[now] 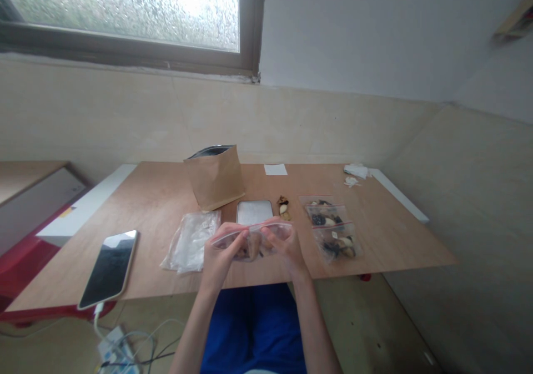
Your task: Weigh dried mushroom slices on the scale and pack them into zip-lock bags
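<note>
Between my two hands is a clear zip bag [252, 246] with a reddish seal strip and brownish dried pieces inside. My left hand [222, 247] pinches the strip left of its middle, thumb on top. Closed on the same strip further right is my right hand [287, 246]. Whether the seal is fully pressed together I cannot tell. Just beyond the bag lies a flat silver-topped tray or scale [255, 212], partly covered by my hands. A few dried pieces [283, 208] lie to its right.
Filled zip bags [335, 241] overlap on the right; flat clear bags [189, 243] lie left of my hands. Behind stand a brown paper pouch [216, 180] and a white card [275, 170]. A phone [110, 268] with a cable lies front left. Crumpled white tissue [356, 171] sits back right.
</note>
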Action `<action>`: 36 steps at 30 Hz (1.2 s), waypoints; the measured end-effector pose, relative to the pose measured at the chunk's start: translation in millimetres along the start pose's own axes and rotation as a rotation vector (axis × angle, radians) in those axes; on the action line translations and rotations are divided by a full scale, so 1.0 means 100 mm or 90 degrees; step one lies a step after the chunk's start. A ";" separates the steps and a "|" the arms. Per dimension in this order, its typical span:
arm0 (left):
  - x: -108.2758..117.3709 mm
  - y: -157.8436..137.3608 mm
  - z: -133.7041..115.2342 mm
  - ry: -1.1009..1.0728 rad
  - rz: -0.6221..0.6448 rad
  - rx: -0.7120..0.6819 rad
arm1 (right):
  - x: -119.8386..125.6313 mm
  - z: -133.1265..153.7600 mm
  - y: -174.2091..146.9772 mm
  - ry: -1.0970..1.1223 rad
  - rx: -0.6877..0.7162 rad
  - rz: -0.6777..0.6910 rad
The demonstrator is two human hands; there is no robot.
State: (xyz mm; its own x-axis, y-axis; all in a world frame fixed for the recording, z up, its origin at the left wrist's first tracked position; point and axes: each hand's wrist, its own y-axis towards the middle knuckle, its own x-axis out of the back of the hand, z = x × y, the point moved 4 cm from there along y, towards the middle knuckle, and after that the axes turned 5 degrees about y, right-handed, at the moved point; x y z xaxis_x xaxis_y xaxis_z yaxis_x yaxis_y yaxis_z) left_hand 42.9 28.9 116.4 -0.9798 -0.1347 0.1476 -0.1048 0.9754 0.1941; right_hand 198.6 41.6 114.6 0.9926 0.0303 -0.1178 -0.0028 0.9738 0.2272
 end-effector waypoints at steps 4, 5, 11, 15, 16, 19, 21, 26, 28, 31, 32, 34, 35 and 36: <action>0.00 0.00 -0.01 -0.007 0.006 -0.001 | -0.04 -0.02 0.00 0.006 0.005 0.026; 0.00 0.00 -0.01 -0.007 0.004 -0.002 | -0.04 -0.02 0.00 0.008 0.011 0.021; -0.03 0.01 -0.03 0.027 -0.018 -0.027 | -0.03 -0.01 -0.02 0.011 0.042 -0.021; -0.03 0.01 -0.04 0.035 -0.042 -0.030 | -0.04 -0.01 -0.02 0.003 0.026 -0.055; -0.02 0.01 -0.04 0.036 -0.044 -0.029 | -0.05 -0.01 -0.02 -0.001 0.023 -0.059; -0.02 0.01 -0.03 0.039 -0.026 -0.028 | -0.06 -0.02 0.00 -0.013 0.026 -0.054; -0.01 0.02 -0.01 0.044 -0.002 -0.034 | -0.07 -0.02 0.00 -0.023 0.041 -0.039; -0.02 0.01 0.03 0.054 0.009 -0.022 | -0.12 0.00 -0.02 -0.046 0.081 0.029; -0.03 0.00 0.03 0.054 -0.006 -0.021 | -0.12 0.00 -0.02 -0.043 0.083 0.031; -0.06 -0.01 0.05 0.062 -0.016 -0.021 | -0.12 -0.02 -0.02 -0.036 0.084 0.013; -0.07 -0.01 0.06 0.070 -0.019 -0.022 | -0.12 -0.03 -0.02 -0.034 0.082 0.004; -0.08 -0.02 0.08 0.092 -0.030 -0.027 | -0.12 -0.06 -0.02 -0.032 0.072 -0.026; -0.09 -0.02 0.09 0.105 -0.038 -0.030 | -0.12 -0.08 -0.02 -0.032 0.066 -0.046; -0.09 -0.02 0.10 0.116 -0.045 -0.033 | -0.12 -0.10 -0.02 -0.032 0.061 -0.065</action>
State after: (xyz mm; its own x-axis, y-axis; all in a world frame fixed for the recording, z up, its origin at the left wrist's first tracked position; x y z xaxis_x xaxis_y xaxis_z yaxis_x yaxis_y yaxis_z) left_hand 50.5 30.0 105.3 -0.9229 -0.2364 0.3039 -0.1587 0.9527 0.2592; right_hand 185.6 41.6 106.2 0.9919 -0.0823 -0.0969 0.1086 0.9450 0.3086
